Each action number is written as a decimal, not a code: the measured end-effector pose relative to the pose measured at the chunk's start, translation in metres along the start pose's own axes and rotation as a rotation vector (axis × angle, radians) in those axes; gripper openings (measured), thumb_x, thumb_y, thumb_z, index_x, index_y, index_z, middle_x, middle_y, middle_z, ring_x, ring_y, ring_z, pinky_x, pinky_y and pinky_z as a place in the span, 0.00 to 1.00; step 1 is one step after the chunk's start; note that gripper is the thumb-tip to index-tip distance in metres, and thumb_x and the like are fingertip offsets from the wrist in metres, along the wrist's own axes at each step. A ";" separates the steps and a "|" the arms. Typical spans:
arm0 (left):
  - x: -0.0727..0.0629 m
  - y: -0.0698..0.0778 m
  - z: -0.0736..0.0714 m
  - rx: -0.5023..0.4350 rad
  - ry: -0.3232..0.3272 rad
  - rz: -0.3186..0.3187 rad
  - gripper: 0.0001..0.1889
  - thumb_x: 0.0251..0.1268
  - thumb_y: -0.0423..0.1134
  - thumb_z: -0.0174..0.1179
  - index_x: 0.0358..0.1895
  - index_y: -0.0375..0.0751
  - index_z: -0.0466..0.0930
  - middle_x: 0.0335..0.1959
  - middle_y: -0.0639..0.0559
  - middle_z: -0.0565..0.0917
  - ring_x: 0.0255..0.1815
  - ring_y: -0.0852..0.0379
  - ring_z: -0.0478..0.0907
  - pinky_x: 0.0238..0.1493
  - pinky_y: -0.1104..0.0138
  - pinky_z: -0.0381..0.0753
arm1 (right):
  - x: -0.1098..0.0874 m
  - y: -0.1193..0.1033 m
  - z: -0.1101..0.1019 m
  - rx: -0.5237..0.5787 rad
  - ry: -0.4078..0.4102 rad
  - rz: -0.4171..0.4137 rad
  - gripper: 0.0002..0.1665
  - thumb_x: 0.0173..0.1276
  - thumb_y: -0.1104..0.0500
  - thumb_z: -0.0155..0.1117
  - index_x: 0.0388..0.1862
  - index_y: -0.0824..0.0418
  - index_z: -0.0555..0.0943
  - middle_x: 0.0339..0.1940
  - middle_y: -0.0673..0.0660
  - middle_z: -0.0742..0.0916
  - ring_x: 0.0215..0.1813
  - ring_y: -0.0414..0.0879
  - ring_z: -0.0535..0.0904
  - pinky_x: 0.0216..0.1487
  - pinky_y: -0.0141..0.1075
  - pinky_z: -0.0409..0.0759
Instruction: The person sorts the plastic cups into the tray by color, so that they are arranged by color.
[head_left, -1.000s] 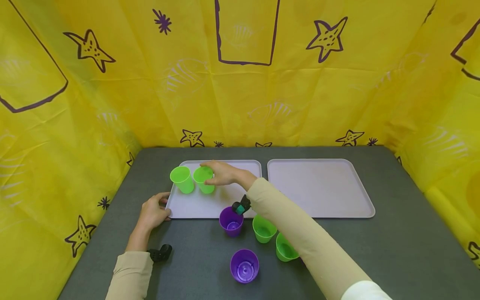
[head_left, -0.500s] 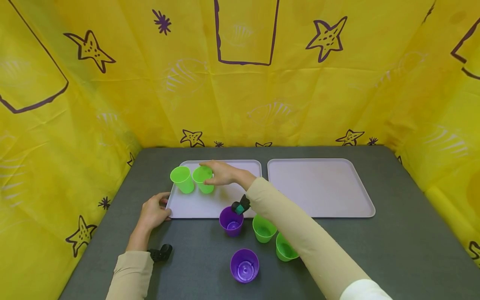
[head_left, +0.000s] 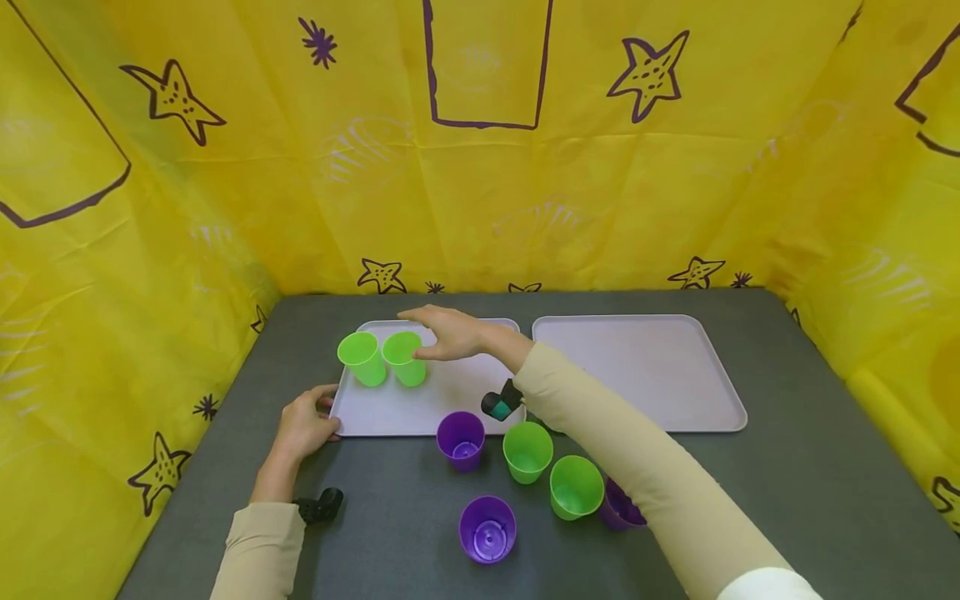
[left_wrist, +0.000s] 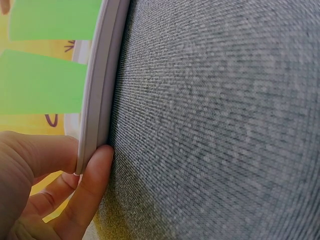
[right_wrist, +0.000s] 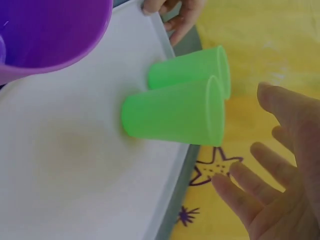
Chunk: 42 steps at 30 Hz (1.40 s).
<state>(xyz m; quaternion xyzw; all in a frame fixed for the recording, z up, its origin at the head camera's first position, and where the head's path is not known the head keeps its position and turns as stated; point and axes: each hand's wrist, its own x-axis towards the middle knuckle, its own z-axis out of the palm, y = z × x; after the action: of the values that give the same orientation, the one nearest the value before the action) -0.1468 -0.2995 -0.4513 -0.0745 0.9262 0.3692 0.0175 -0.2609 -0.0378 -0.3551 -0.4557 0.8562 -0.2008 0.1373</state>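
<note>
Two green cups stand upright side by side on the left tray [head_left: 442, 402]: the outer cup [head_left: 363, 360] and the inner cup [head_left: 405, 360]. My left hand [head_left: 303, 423] pinches the tray's near left corner; in the left wrist view the rim lies between thumb [left_wrist: 52, 152] and a finger [left_wrist: 92, 187]. Just right of the inner cup is my right hand [head_left: 453, 333], its fingers spread and holding nothing. The right wrist view shows a gap between that hand [right_wrist: 280, 175] and the inner cup [right_wrist: 172, 112].
On the grey table [head_left: 390, 517], in front of the trays, stand purple cups [head_left: 487, 530] and green cups [head_left: 528, 452], one purple cup [head_left: 621, 510] partly behind the right sleeve. A second tray [head_left: 637, 375] lies at the right. Yellow patterned cloth [head_left: 480, 208] walls the table.
My right hand has let go of the inner green cup and moved slightly right, its fingers spreading. The left hand keeps its hold on the tray corner.
</note>
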 end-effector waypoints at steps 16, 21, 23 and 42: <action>-0.001 -0.001 0.000 -0.005 -0.007 -0.001 0.30 0.43 0.22 0.55 0.58 0.26 0.67 0.45 0.28 0.74 0.33 0.48 0.80 0.20 0.68 0.83 | -0.045 -0.017 -0.014 0.006 -0.014 -0.166 0.37 0.62 0.52 0.61 0.69 0.58 0.62 0.65 0.55 0.71 0.60 0.46 0.71 0.57 0.33 0.74; -0.001 -0.001 -0.001 -0.001 -0.003 0.008 0.30 0.43 0.22 0.55 0.58 0.26 0.68 0.45 0.28 0.74 0.34 0.47 0.80 0.20 0.68 0.82 | -0.060 -0.018 -0.017 -0.005 -0.015 -0.220 0.36 0.62 0.53 0.62 0.67 0.58 0.64 0.63 0.53 0.72 0.59 0.44 0.72 0.51 0.29 0.77; -0.001 0.000 -0.001 0.000 0.000 0.010 0.30 0.43 0.23 0.55 0.58 0.26 0.68 0.45 0.28 0.75 0.34 0.46 0.80 0.20 0.68 0.82 | -0.067 -0.018 -0.017 -0.005 -0.015 -0.246 0.35 0.61 0.53 0.62 0.67 0.59 0.64 0.62 0.54 0.73 0.58 0.44 0.72 0.50 0.28 0.77; 0.000 0.000 0.000 0.004 0.001 0.017 0.30 0.42 0.23 0.54 0.58 0.26 0.68 0.44 0.28 0.75 0.34 0.47 0.80 0.20 0.69 0.82 | -0.131 -0.006 -0.005 0.122 -0.126 -0.247 0.36 0.60 0.53 0.63 0.67 0.52 0.64 0.64 0.49 0.71 0.59 0.39 0.69 0.51 0.29 0.76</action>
<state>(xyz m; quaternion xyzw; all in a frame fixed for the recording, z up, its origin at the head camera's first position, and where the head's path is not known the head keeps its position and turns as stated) -0.1463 -0.2999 -0.4513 -0.0668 0.9275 0.3675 0.0142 -0.1873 0.0701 -0.3411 -0.5600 0.7697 -0.2387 0.1926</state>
